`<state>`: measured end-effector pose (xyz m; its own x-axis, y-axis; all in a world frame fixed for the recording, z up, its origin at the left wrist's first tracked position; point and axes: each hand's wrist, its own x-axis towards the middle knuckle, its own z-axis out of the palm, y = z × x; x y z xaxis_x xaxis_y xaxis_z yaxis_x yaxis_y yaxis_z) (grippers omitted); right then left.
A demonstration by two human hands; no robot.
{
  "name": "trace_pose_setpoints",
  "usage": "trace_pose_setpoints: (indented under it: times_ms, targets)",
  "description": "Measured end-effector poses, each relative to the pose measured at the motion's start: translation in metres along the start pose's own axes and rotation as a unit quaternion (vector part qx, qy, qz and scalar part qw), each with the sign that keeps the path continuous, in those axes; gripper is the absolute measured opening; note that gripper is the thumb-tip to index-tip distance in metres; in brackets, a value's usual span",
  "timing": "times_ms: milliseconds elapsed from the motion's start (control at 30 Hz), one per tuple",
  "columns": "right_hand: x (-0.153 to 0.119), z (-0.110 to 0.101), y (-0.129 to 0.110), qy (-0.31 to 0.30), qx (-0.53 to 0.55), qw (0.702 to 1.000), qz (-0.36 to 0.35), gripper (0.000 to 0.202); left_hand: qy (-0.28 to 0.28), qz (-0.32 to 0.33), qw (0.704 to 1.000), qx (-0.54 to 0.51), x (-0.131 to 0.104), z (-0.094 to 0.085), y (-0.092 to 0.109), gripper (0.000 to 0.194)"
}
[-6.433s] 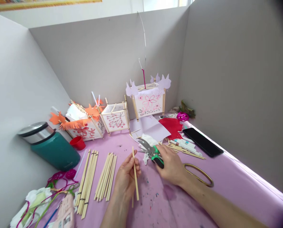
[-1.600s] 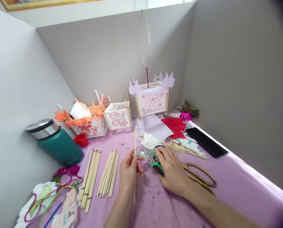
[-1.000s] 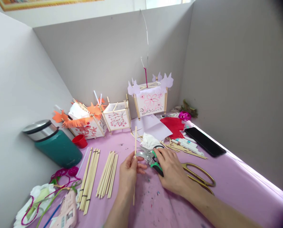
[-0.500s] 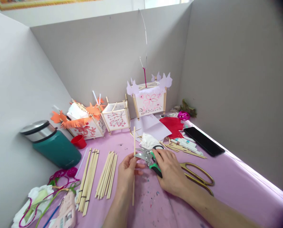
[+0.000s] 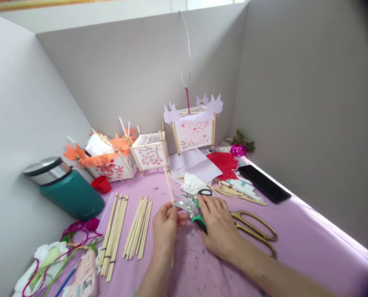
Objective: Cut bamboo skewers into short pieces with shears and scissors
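My left hand (image 5: pixel 167 220) pinches a thin wooden stick (image 5: pixel 168 184) near its middle. The stick's upper part leans left, while its lower end hangs below my fingers. Closed around the green-and-black handles, my right hand (image 5: pixel 219 225) grips a pair of pruning shears (image 5: pixel 188 206). Their metal blades point left and touch or nearly touch the stick just above my left fingertips. A loose pile of wooden sticks (image 5: pixel 138 229) lies left of my left hand, beside bundles of sticks (image 5: pixel 115 237) bound with black bands. Gold-handled scissors (image 5: pixel 258 231) rest partly behind my right wrist.
Three paper-and-stick lanterns (image 5: pixel 149 156) stand along the back panel. To the left are a green bottle (image 5: pixel 69 192), a red cup (image 5: pixel 101 184) and a pink glue gun (image 5: pixel 85 274). White tissue (image 5: pixel 194 182), markers (image 5: pixel 239 187) and a black phone (image 5: pixel 262 183) lie right of centre.
The stick's upper part has tipped left at the shears' blades, where it stood straight before. Both hands stay in nearly the same place, and the view has shifted slightly.
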<state>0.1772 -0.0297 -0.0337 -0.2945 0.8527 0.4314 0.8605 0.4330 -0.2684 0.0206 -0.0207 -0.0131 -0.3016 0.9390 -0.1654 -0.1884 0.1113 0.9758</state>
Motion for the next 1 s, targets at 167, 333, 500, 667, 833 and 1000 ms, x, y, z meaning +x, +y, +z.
trace_pose_setpoints:
  times_ms: [167, 333, 500, 667, 833, 1000]
  targets:
    - [-0.001, 0.001, 0.000, -0.007, -0.006, 1.000, 0.007, 0.077, -0.002, -0.011, 1.000, -0.024, -0.002, 0.002, 0.002, 0.018]
    - [-0.003, 0.004, -0.004, -0.014, -0.010, 1.000, 0.019, 0.077, 0.002, -0.006, 0.999, -0.041, -0.005, 0.002, 0.004, 0.023]
    - [0.000, 0.002, -0.007, -0.020, -0.026, 0.999, 0.010, 0.075, 0.004, -0.009, 0.999, -0.044, -0.005, 0.002, 0.005, 0.027]
    - [-0.001, 0.002, -0.004, -0.009, -0.018, 0.999, 0.029, 0.067, 0.016, -0.009, 0.998, -0.055, -0.004, 0.002, 0.007, 0.030]
    - [0.000, 0.004, -0.003, -0.095, 0.069, 0.987, 0.105, 0.029, 0.016, -0.007, 0.997, -0.080, -0.004, 0.001, 0.012, 0.034]
    - [0.010, -0.009, 0.001, -0.184, 0.287, 0.933, 0.113, 0.026, 0.003, -0.004, 0.996, -0.093, -0.005, 0.000, 0.015, 0.036]
